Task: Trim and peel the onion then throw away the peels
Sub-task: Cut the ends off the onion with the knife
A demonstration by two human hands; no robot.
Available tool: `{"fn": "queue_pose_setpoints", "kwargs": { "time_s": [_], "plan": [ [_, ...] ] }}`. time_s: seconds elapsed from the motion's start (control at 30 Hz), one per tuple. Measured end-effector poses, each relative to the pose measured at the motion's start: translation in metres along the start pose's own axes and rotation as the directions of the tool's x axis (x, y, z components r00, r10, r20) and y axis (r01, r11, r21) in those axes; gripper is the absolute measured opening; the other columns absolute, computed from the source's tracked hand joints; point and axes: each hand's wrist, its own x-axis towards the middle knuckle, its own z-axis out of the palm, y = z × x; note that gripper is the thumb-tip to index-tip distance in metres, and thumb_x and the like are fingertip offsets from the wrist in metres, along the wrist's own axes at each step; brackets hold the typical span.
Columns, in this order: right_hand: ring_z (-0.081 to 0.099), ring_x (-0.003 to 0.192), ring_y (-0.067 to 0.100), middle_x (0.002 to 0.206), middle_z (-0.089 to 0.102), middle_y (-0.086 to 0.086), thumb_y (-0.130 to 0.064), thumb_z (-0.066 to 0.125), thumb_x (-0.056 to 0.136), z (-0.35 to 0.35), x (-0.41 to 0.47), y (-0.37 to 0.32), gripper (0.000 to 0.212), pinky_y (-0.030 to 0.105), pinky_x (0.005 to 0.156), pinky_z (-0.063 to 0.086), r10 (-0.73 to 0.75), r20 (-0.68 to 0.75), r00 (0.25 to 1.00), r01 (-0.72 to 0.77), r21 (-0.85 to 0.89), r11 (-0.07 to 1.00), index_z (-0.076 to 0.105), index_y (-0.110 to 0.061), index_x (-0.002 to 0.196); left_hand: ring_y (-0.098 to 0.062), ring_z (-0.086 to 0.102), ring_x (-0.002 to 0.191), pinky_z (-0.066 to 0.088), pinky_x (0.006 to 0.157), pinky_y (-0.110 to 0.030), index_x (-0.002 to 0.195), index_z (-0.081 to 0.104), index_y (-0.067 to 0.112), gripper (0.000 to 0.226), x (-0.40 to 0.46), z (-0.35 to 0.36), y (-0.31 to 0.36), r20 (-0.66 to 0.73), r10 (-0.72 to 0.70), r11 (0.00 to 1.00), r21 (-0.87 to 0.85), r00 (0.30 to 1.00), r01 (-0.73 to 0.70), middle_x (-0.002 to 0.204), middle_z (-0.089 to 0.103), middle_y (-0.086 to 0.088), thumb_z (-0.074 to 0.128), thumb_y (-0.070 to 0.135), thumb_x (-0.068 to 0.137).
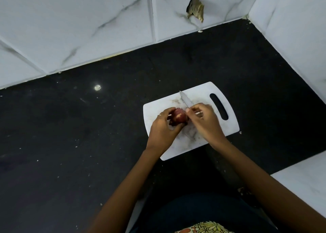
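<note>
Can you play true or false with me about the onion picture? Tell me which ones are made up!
1. The left hand holds the onion. True.
2. The onion is green. False: it is reddish purple.
3. The right hand holds a knife. True.
4. The cutting board is black. False: it is white and lies on a black counter.
5. The knife's blade points away from the person, towards the wall. True.
6. The onion sits in a bowl. False: it is held over the cutting board.
</note>
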Motion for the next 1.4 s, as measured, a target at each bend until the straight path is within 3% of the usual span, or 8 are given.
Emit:
{"fn": "queue_pose_setpoints", "kwargs": {
  "time_s": [0.1,0.27,0.43,0.73,0.87,1.1,1.27,1.4],
  "plan": [
    [0.06,0.093,0.02,0.103,0.059,0.007,-0.02,0.06,0.085,-0.014,0.01,0.012,0.01,0.035,0.079,0.052,-0.039,-0.124,0.991,0.012,-0.213,0.977,0.063,-0.017,0.093,-0.01,0.058,0.107,0.049,0.092,-0.021,0.126,0.054,0.019,0.056,0.0,-0.002,0.002,0.005,-0.008,1.0,-0.002,1.0,0.008,0.123,0.06,0.001,0.078,0.021,0.076],
    [0.052,0.105,0.028,0.112,0.053,0.013,-0.029,0.066,0.082,-0.013,0.015,0.023,0.035,0.041,0.083,0.049,-0.001,-0.049,0.999,-0.022,-0.472,0.881,0.057,-0.011,0.112,-0.011,0.06,0.104,0.053,0.091,-0.027,0.128,0.053,0.019,0.058,-0.002,-0.001,0.003,0.001,0.003,1.0,-0.004,1.0,-0.003,0.124,0.059,0.0,0.078,0.021,0.075],
    [0.057,0.09,0.027,0.095,0.061,0.012,-0.019,0.07,0.08,-0.004,0.016,0.023,0.022,0.039,0.073,0.049,-0.046,-0.086,0.995,0.005,-0.428,0.904,0.059,-0.009,0.096,0.0,0.059,0.091,0.05,0.082,-0.012,0.128,0.052,0.022,0.057,-0.006,-0.005,0.004,-0.018,-0.059,0.998,-0.037,0.998,0.058,0.121,0.058,0.007,0.077,0.023,0.077],
    [0.057,0.084,0.034,0.1,0.054,0.018,-0.015,0.049,0.093,-0.007,0.009,0.025,0.017,0.046,0.071,0.049,-0.103,-0.09,0.991,0.055,-0.427,0.902,0.057,0.0,0.096,-0.009,0.059,0.104,0.051,0.089,-0.022,0.131,0.05,0.023,0.059,-0.008,-0.008,0.001,-0.006,-0.072,0.997,-0.009,0.997,0.072,0.125,0.058,0.005,0.076,0.028,0.078],
    [0.061,0.085,0.027,0.095,0.065,0.005,-0.018,0.041,0.098,-0.012,0.003,0.022,0.019,0.042,0.073,0.05,-0.046,0.0,0.999,0.044,-0.321,0.946,0.054,-0.004,0.098,-0.009,0.058,0.105,0.049,0.09,-0.021,0.134,0.048,0.022,0.059,-0.008,-0.01,0.004,0.007,-0.09,0.996,-0.011,0.996,0.09,0.127,0.057,0.004,0.072,0.032,0.081],
    [0.049,0.052,0.014,0.063,0.052,-0.002,-0.02,0.036,0.1,-0.023,-0.015,-0.007,0.023,0.03,0.052,0.041,0.032,0.206,0.978,0.002,-0.166,0.986,0.056,-0.01,0.097,-0.013,0.057,0.102,0.046,0.089,-0.021,0.139,0.046,0.018,0.057,-0.004,-0.01,0.006,0.012,-0.098,0.994,0.046,0.995,0.097,0.13,0.054,-0.003,0.066,0.03,0.087],
    [0.062,0.085,0.03,0.097,0.066,0.013,-0.023,0.036,0.099,-0.02,-0.025,-0.02,0.021,0.043,0.077,0.052,0.033,0.303,0.952,0.098,-0.405,0.909,0.049,-0.009,0.106,-0.014,0.06,0.095,0.048,0.083,-0.021,0.127,0.058,0.02,0.047,0.001,-0.006,0.012,-0.004,-0.074,0.992,0.103,0.997,0.074,0.12,0.058,-0.004,0.07,0.031,0.083],
    [0.063,0.09,0.033,0.1,0.064,0.015,-0.018,0.037,0.099,-0.014,-0.029,-0.027,0.019,0.041,0.076,0.051,0.068,0.292,0.954,0.104,-0.535,0.839,0.046,-0.009,0.113,-0.014,0.06,0.099,0.051,0.088,-0.031,0.114,0.065,0.018,0.035,0.004,-0.005,0.016,-0.029,-0.048,0.99,0.133,0.998,0.052,0.11,0.063,-0.004,0.071,0.03,0.081]
  ]
}}
